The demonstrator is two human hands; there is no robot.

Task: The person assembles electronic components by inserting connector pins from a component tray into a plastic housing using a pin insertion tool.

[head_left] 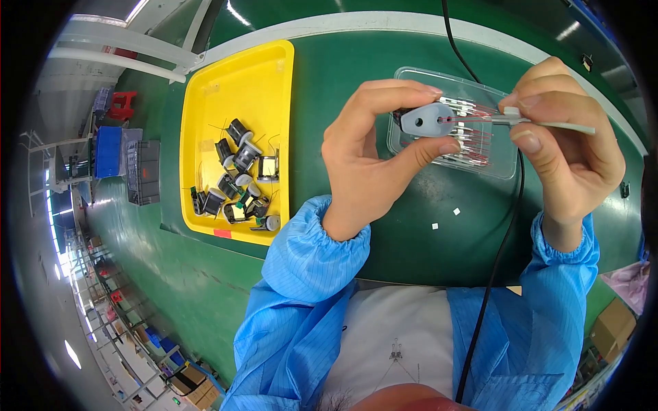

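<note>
My left hand (373,154) pinches a grey part (426,120); my right hand (565,130) grips a thin tool (548,125), apparently touching it, above the clear tray (504,164).

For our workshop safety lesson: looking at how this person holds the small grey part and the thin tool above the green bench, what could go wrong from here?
1. The left hand pinches the grey part by fingertips only; it might slip and drop onto the clear tray of thin pins.
2. The thin tool in the right hand points toward the left fingers; a slip could poke them.
3. The black cable runs under the right wrist and might snag.
</note>
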